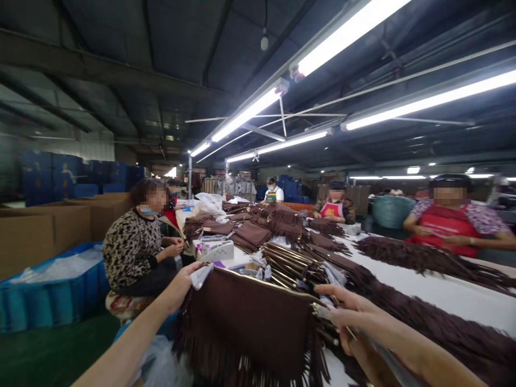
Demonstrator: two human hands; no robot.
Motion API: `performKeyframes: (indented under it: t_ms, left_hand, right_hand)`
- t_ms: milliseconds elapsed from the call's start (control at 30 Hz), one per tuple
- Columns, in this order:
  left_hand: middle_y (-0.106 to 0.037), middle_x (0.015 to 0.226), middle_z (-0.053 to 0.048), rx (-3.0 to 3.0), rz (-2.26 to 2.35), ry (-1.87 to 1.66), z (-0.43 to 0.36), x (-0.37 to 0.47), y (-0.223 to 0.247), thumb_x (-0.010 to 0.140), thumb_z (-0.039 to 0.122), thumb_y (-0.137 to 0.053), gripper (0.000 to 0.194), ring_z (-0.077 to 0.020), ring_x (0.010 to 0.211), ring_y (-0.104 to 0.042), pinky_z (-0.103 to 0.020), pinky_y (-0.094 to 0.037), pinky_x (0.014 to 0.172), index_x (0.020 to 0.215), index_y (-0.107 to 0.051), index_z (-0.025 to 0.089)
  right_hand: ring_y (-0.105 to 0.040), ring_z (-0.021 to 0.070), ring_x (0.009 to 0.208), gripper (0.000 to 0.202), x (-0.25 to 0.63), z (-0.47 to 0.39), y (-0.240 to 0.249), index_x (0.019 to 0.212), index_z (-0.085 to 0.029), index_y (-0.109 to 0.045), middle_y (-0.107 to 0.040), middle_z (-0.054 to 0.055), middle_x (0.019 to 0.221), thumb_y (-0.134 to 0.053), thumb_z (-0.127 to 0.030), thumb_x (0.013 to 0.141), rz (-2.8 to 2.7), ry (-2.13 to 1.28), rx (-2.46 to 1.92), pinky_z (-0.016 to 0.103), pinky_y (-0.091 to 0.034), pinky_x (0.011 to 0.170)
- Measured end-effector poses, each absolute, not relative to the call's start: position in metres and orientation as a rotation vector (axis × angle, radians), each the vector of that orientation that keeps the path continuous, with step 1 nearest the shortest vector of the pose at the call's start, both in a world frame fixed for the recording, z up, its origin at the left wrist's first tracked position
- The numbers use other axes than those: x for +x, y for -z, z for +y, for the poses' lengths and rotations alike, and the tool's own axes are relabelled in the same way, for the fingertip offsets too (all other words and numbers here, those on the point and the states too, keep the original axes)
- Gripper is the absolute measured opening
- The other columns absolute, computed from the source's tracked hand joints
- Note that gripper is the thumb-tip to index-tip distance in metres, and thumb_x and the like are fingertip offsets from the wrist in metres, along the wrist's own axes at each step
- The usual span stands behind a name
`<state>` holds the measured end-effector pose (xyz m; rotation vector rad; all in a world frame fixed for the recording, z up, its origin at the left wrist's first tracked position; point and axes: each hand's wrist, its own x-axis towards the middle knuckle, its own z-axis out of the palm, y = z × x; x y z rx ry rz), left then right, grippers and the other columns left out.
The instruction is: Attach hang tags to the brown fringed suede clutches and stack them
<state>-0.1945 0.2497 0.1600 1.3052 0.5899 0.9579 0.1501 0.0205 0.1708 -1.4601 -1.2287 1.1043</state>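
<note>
A dark brown fringed bag (pixel 258 317) with a gold zipper along its top edge hangs upright in front of me, its fringe trailing below. My left hand (pixel 188 279) is closed on the bag's top left corner, where a pale wrap (pixel 201 276) covers the zipper end. At the opposite corner my right hand (pixel 350 314) pinches near the gold hardware, its index finger reaching along the zipper. A thin metallic thing shows beneath that hand; its kind I cannot make out.
Fringed brown bags (pixel 252 235) heap on the white table (pixel 423 287), beside a stack of gold-zippered ones (pixel 292 263). A white box (pixel 215 251) stands left. A seated person (pixel 133 242) works at left; others sit across. Blue bins (pixel 52 290) and cartons (pixel 28 231) stand left.
</note>
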Motion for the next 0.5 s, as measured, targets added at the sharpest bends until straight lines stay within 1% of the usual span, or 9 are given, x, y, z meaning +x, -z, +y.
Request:
performKeyframes:
  t_ms: [67, 100, 133, 200, 300, 367, 433, 500]
  left_hand:
    - [-0.072, 0.074, -0.001, 1.297, 0.605, -0.960, 0.249, -0.196, -0.167, 0.054, 0.034, -0.088, 0.035, -0.0168, 0.068, -0.063, -0.024, -0.045, 0.065, 0.077, -0.069, 0.016]
    - [-0.072, 0.073, 0.000, 1.302, 0.610, -0.968, 0.249, -0.197, -0.169, 0.054, 0.032, -0.088, 0.034, -0.0167, 0.069, -0.063, -0.024, -0.045, 0.066, 0.076, -0.069, 0.016]
    - [-0.072, 0.073, 0.000, 1.308, 0.612, -0.979, 0.249, -0.198, -0.171, 0.053, 0.031, -0.088, 0.033, -0.0166, 0.069, -0.063, -0.024, -0.045, 0.067, 0.075, -0.068, 0.016]
    - [-0.072, 0.074, 0.001, 1.318, 0.608, -0.991, 0.249, -0.200, -0.172, 0.052, 0.028, -0.087, 0.033, -0.0170, 0.070, -0.064, -0.024, -0.046, 0.068, 0.077, -0.069, 0.016]
    - [-0.074, 0.076, -0.001, 1.344, 0.589, -0.991, 0.252, -0.201, -0.170, 0.051, 0.025, -0.087, 0.033, -0.0182, 0.071, -0.065, -0.025, -0.046, 0.070, 0.078, -0.069, 0.016]
    - [-0.074, 0.077, -0.003, 1.338, 0.586, -0.982, 0.253, -0.201, -0.166, 0.052, 0.027, -0.086, 0.034, -0.0198, 0.073, -0.067, -0.026, -0.047, 0.073, 0.080, -0.069, 0.015]
    - [-0.075, 0.078, -0.004, 1.314, 0.588, -0.962, 0.254, -0.200, -0.161, 0.054, 0.031, -0.086, 0.038, -0.0219, 0.077, -0.069, -0.028, -0.048, 0.076, 0.085, -0.070, 0.015]
    - [-0.074, 0.077, -0.005, 1.282, 0.608, -0.948, 0.254, -0.200, -0.158, 0.055, 0.034, -0.086, 0.042, -0.0229, 0.077, -0.069, -0.029, -0.050, 0.075, 0.088, -0.069, 0.014]
  right_hand:
    - [-0.066, 0.0164, 0.057, 0.087, 0.141, 0.018, -0.188, 0.145, -0.023, -0.032, -0.061, -0.004, 0.069, -0.072, -0.034, 0.068, -1.236, -1.157, -1.376, 0.024, -0.049, 0.053]
    - [-0.067, 0.0164, 0.057, 0.091, 0.139, 0.018, -0.194, 0.146, -0.024, -0.031, -0.062, -0.003, 0.072, -0.073, -0.031, 0.066, -1.240, -1.172, -1.348, 0.024, -0.049, 0.053]
    - [-0.067, 0.0162, 0.057, 0.090, 0.138, 0.018, -0.197, 0.145, -0.025, -0.033, -0.063, -0.003, 0.074, -0.073, -0.030, 0.066, -1.243, -1.184, -1.329, 0.024, -0.050, 0.054]
    - [-0.067, 0.0149, 0.057, 0.077, 0.140, 0.020, -0.196, 0.138, -0.025, -0.044, -0.065, -0.002, 0.076, -0.074, -0.033, 0.067, -1.253, -1.196, -1.324, 0.023, -0.049, 0.052]
    - [-0.063, 0.0127, 0.050, 0.060, 0.146, 0.027, -0.182, 0.121, -0.021, -0.059, -0.063, -0.003, 0.067, -0.075, -0.041, 0.068, -1.249, -1.182, -1.356, 0.020, -0.046, 0.047]
    - [-0.059, 0.0115, 0.045, 0.053, 0.148, 0.030, -0.170, 0.113, -0.021, -0.063, -0.057, -0.005, 0.058, -0.075, -0.047, 0.068, -1.242, -1.179, -1.359, 0.020, -0.045, 0.044]
    - [-0.056, 0.0097, 0.044, 0.047, 0.149, 0.033, -0.161, 0.104, -0.022, -0.064, -0.052, -0.007, 0.056, -0.075, -0.053, 0.070, -1.237, -1.174, -1.355, 0.019, -0.045, 0.044]
    - [-0.051, 0.0074, 0.043, 0.050, 0.149, 0.036, -0.154, 0.097, -0.023, -0.064, -0.049, -0.007, 0.055, -0.077, -0.060, 0.066, -1.212, -1.149, -1.380, 0.018, -0.043, 0.044]
